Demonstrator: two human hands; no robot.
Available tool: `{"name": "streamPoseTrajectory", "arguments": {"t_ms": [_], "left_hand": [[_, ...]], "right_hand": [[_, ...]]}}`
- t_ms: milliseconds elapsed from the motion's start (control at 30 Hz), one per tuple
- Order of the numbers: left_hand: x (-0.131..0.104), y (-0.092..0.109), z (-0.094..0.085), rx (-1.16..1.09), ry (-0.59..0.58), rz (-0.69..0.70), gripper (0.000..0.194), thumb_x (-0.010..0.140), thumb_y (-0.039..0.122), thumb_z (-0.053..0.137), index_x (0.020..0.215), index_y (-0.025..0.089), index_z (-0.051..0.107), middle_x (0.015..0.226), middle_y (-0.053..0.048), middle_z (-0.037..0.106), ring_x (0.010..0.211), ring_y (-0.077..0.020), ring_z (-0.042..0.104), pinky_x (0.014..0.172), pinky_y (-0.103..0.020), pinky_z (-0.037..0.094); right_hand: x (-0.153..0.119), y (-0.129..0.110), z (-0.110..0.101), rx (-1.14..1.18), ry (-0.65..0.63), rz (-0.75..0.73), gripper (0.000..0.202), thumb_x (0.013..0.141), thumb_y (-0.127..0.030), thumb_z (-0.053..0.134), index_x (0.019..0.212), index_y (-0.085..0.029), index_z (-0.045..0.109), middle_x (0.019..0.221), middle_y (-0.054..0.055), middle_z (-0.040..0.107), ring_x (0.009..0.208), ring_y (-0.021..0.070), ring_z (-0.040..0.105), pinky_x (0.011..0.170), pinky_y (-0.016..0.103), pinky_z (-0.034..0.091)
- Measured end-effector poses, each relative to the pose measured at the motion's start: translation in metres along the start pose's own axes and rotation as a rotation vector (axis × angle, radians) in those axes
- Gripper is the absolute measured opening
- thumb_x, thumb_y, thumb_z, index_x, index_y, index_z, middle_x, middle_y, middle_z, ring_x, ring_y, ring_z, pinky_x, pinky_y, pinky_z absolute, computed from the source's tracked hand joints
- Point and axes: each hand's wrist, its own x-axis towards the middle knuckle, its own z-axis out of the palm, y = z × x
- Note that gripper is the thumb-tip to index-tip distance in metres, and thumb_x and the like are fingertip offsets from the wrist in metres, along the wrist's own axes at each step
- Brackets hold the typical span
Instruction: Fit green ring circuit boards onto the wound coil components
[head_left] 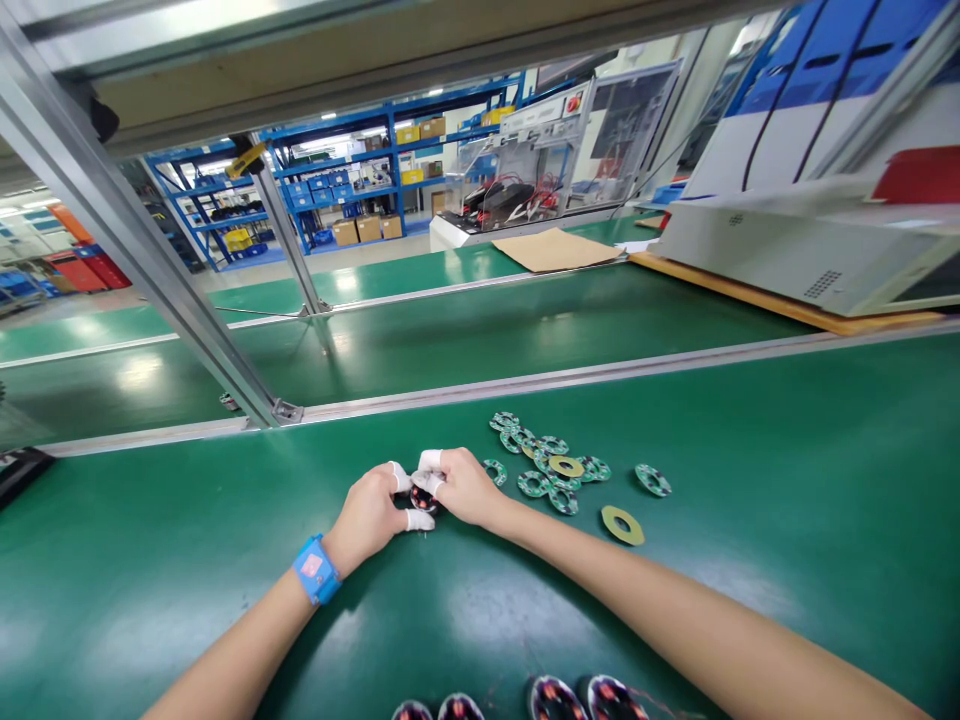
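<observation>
On the green bench, my left hand point(375, 510) wraps its thumb and finger round a small round motor stator point(424, 498), black with copper-coloured windings. White covers sit on the fingertips of both hands. My right hand point(461, 485) is pinched closed over the stator's upper edge; what lies between its fingertips is hidden. Just right of it lies a ring-shaped green circuit board point(495, 472), beside a loose pile of several more boards point(534, 484). Near the bottom edge stand several similar stators point(555, 698), partly cut off by the frame.
A yellowish ring point(622, 525) and a single board point(652, 480) lie right of the pile. Behind the work surface point(787, 470) run a metal rail point(480, 388) and an upright post point(187, 290). A grey machine housing point(787, 250) stands at back right, near brown cardboard point(555, 250).
</observation>
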Motion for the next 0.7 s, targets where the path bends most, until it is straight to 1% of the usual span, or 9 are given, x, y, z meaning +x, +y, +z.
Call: {"name": "streamPoseTrajectory", "arguments": {"t_ms": [100, 167, 267, 333, 433, 500, 567, 633, 700], "left_hand": [[0.000, 0.000, 0.001, 0.010, -0.005, 0.007, 0.023, 0.065, 0.035, 0.077, 0.062, 0.017, 0.062, 0.070, 0.001, 0.054, 0.069, -0.0153, 0.048, 0.062, -0.024, 0.033], [0.000, -0.001, 0.002, 0.009, -0.003, 0.004, 0.024, 0.063, 0.033, 0.078, 0.062, 0.017, 0.061, 0.070, 0.001, 0.054, 0.070, -0.0153, 0.048, 0.062, -0.024, 0.033], [-0.001, 0.000, 0.003, 0.004, 0.036, -0.024, 0.026, 0.061, 0.033, 0.078, 0.061, 0.017, 0.058, 0.069, 0.002, 0.052, 0.068, -0.0149, 0.048, 0.061, -0.024, 0.033], [0.000, 0.001, 0.003, 0.012, 0.061, -0.039, 0.024, 0.062, 0.034, 0.077, 0.065, 0.017, 0.060, 0.071, 0.001, 0.053, 0.069, -0.0154, 0.049, 0.062, -0.024, 0.034], [-0.001, 0.004, 0.003, 0.031, 0.064, -0.043, 0.024, 0.065, 0.038, 0.074, 0.076, 0.019, 0.066, 0.076, 0.000, 0.055, 0.073, -0.0171, 0.051, 0.065, -0.026, 0.036], [-0.002, 0.006, 0.003, 0.036, 0.061, -0.052, 0.025, 0.065, 0.040, 0.073, 0.081, 0.020, 0.068, 0.079, -0.001, 0.056, 0.075, -0.0180, 0.052, 0.066, -0.026, 0.037], [-0.003, 0.007, 0.002, 0.036, 0.058, -0.057, 0.027, 0.066, 0.041, 0.072, 0.083, 0.021, 0.069, 0.080, -0.002, 0.057, 0.077, -0.0187, 0.053, 0.067, -0.026, 0.038], [-0.003, 0.008, -0.001, 0.024, 0.043, -0.055, 0.031, 0.065, 0.043, 0.072, 0.086, 0.021, 0.069, 0.082, -0.002, 0.058, 0.079, -0.0193, 0.053, 0.068, -0.026, 0.039], [-0.003, 0.008, -0.004, -0.008, 0.013, -0.046, 0.034, 0.066, 0.046, 0.070, 0.090, 0.021, 0.069, 0.083, -0.003, 0.058, 0.079, -0.0191, 0.053, 0.069, -0.027, 0.039]], "right_hand": [[0.001, 0.001, 0.003, 0.004, -0.005, 0.004, 0.016, 0.067, -0.006, 0.052, 0.056, -0.016, 0.058, 0.047, -0.006, 0.044, 0.048, 0.0102, 0.038, 0.047, 0.020, 0.024], [0.001, 0.001, 0.004, 0.002, -0.005, 0.009, 0.015, 0.068, -0.006, 0.053, 0.059, -0.016, 0.060, 0.049, -0.005, 0.049, 0.049, 0.0103, 0.041, 0.048, 0.020, 0.026], [0.002, 0.001, -0.002, 0.003, -0.030, 0.001, 0.013, 0.070, -0.009, 0.054, 0.066, -0.016, 0.065, 0.054, -0.004, 0.056, 0.051, 0.0107, 0.046, 0.048, 0.019, 0.029], [0.004, 0.003, -0.015, 0.012, -0.077, -0.014, 0.013, 0.074, -0.015, 0.056, 0.076, -0.015, 0.069, 0.057, -0.002, 0.059, 0.053, 0.0117, 0.049, 0.050, 0.019, 0.032], [0.006, 0.005, -0.047, -0.040, -0.107, 0.037, 0.022, 0.080, -0.024, 0.055, 0.093, -0.013, 0.070, 0.054, -0.001, 0.058, 0.052, 0.0140, 0.051, 0.051, 0.021, 0.035], [0.005, 0.006, -0.069, -0.146, -0.133, 0.086, 0.021, 0.077, -0.022, 0.057, 0.090, -0.014, 0.071, 0.055, 0.000, 0.060, 0.051, 0.0149, 0.052, 0.051, 0.022, 0.035], [0.002, 0.003, -0.086, -0.281, -0.202, 0.109, 0.017, 0.070, -0.014, 0.060, 0.081, -0.017, 0.072, 0.060, 0.001, 0.064, 0.055, 0.0162, 0.055, 0.052, 0.023, 0.035], [-0.002, -0.002, -0.096, -0.428, -0.257, 0.128, 0.021, 0.065, -0.007, 0.061, 0.077, -0.020, 0.073, 0.064, 0.001, 0.065, 0.063, 0.0187, 0.058, 0.055, 0.023, 0.036], [-0.005, -0.009, -0.101, -0.556, -0.283, 0.155, 0.025, 0.064, -0.004, 0.061, 0.078, -0.021, 0.073, 0.070, 0.003, 0.067, 0.072, 0.0212, 0.060, 0.056, 0.024, 0.035]]}}
